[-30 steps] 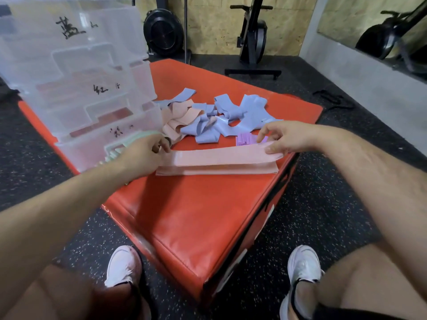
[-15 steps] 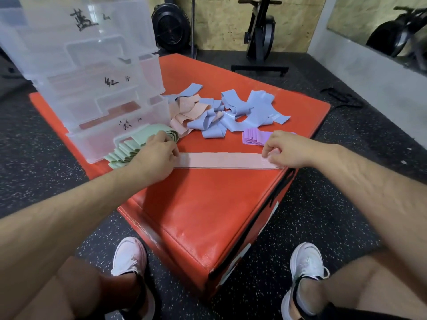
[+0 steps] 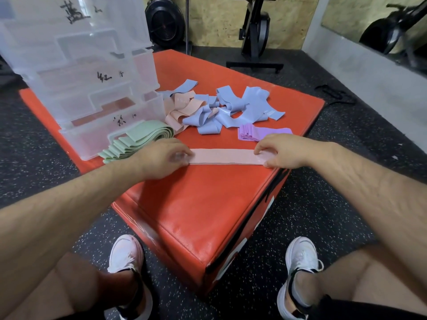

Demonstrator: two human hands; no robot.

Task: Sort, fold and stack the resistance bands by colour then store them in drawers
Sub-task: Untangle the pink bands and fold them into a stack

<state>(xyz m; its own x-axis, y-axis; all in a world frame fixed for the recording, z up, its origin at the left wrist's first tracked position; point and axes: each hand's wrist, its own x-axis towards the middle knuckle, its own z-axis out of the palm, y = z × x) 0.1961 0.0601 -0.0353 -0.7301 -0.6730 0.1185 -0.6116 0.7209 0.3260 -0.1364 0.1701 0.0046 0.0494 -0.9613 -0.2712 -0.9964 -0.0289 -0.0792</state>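
A pink band (image 3: 223,156) lies flat and straight across the red padded box (image 3: 203,204). My left hand (image 3: 161,158) pinches its left end and my right hand (image 3: 280,150) pinches its right end. Behind my left hand lies a stack of folded green bands (image 3: 136,140). A folded purple stack (image 3: 258,132) sits behind my right hand. Further back is a loose heap of blue bands (image 3: 231,109) mixed with pink bands (image 3: 182,107). The clear plastic drawer unit (image 3: 92,88) stands at the back left, its drawers marked with handwritten labels.
The box's right edge (image 3: 286,172) runs just under my right hand. My two white shoes (image 3: 126,255) stand on speckled black floor by the near corner. Exercise machines (image 3: 254,33) stand by the far wall.
The pink band went from held slightly raised to pressed flat on the box. Both hands came lower and closer to me, and the camera tilted down.
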